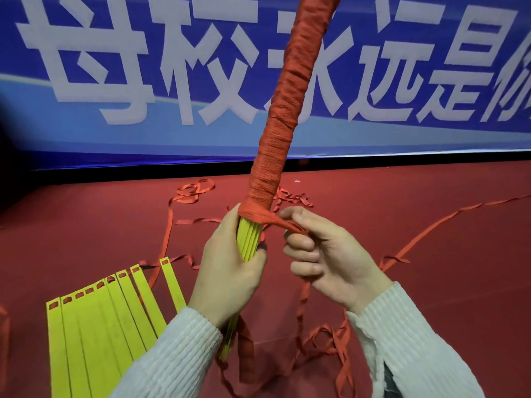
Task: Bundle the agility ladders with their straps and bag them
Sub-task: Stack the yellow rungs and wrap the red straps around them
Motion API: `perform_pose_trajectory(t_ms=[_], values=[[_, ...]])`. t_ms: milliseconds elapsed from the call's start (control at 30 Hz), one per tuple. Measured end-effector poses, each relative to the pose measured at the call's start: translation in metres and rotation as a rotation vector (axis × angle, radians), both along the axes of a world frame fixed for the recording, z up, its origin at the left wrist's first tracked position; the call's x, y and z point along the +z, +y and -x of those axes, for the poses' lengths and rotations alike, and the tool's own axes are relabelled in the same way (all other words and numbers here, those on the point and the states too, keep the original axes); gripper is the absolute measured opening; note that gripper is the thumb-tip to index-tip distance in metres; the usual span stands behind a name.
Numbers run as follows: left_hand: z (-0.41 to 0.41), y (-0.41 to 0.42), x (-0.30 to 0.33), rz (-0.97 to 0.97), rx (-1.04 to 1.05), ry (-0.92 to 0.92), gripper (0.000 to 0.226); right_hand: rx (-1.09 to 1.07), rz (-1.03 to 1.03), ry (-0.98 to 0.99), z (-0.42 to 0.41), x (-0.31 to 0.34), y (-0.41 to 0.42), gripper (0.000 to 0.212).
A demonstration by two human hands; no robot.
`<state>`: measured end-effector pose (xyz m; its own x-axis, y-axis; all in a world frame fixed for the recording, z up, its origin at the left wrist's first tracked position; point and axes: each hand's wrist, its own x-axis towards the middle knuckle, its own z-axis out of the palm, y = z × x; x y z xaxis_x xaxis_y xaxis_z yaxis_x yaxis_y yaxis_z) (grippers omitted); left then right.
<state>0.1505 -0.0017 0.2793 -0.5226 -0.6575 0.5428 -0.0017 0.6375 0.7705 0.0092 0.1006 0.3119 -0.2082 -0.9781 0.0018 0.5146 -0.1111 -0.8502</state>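
Partway through, judging by the upright stack of flat yellow plastic rungs: wound tight in red woven strap from above the fingers up out of view, bare yellow only where the left hand clasps it. Pinched between thumb and curled fingers of the right hand, the strap's free end, just beside the lowest turn. Left to do, seemingly: tying off, bundling the second fan of yellow rungs below the left hand among loose red straps, then bagging; no bag in view.

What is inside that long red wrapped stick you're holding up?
Yellow ladder rungs, bunched together, poke out below the red strap wrapping where the left hand grips them. Higher up, the wrapping hides everything, so how far the rungs reach can't be seen.
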Motion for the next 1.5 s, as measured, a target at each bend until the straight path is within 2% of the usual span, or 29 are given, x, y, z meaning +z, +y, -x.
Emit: perform_pose_trajectory(t_ms=[100,200,300,333,467,567,667,733,800,867,933,1000,1100,1167,1267,1367,1500], values=[[0.001,0.0,0.0,0.031,0.005,-0.004,0.053,-0.17,-0.002,0.442,-0.005,0.004,0.001,0.012],[0.002,0.001,-0.001,0.033,0.021,0.002,0.058,-0.298,0.06,0.619,-0.003,0.006,0.002,0.008],[0.002,0.001,-0.002,-0.069,0.018,0.025,0.085,-0.343,0.088,0.599,0.0,0.004,0.002,0.007],[0.002,0.002,-0.002,-0.107,-0.003,0.051,0.086,-0.349,0.083,0.6,0.002,0.002,0.001,0.007],[0.002,0.01,0.001,-0.248,-0.131,0.144,0.062,-0.42,0.042,0.622,0.008,-0.001,-0.002,0.019],[0.002,0.018,0.006,-0.4,-0.297,0.221,0.057,-0.415,0.086,0.621,0.01,-0.003,-0.004,0.022],[0.003,0.025,0.011,-0.572,-0.45,0.304,0.056,-0.345,0.184,0.503,0.013,-0.004,-0.005,0.024],[0.001,0.023,0.012,-0.643,-0.565,0.283,0.05,-0.292,0.25,0.443,0.013,-0.002,-0.003,0.041],[-0.005,0.017,0.013,-0.689,-0.75,0.179,0.042,-0.257,0.299,0.453,0.012,0.0,0.001,0.064],[-0.01,0.014,0.011,-0.785,-0.846,0.106,0.039,-0.301,0.281,0.567,0.008,0.001,0.002,0.058],[-0.01,0.02,0.011,-0.911,-0.808,0.117,0.046,-0.42,0.227,0.697,0.007,-0.004,-0.002,0.044],[-0.002,0.028,0.009,-0.877,-0.622,0.078,0.051,-0.499,0.166,0.799,0.007,-0.006,-0.007,0.036],[0.008,0.031,0.005,-0.77,-0.405,0.075,0.045,-0.419,0.08,0.807,0.015,-0.008,-0.004,0.031],[0.009,0.025,0.001,-0.723,-0.349,0.097,0.036,-0.312,0.028,0.81,0.022,-0.013,0.001,0.025],[0.006,0.018,0.005,-0.675,-0.301,0.126,0.028,-0.351,0.083,0.902,0.027,-0.015,0.002,0.031],[0.006,0.012,0.009,-0.597,-0.261,0.13,0.022,-0.411,0.164,0.839,0.028,-0.01,-0.002,0.027],[0.002,0.008,0.008,-0.549,-0.225,0.13,0.021,-0.389,0.152,0.615,0.023,-0.009,-0.001,0.03]])
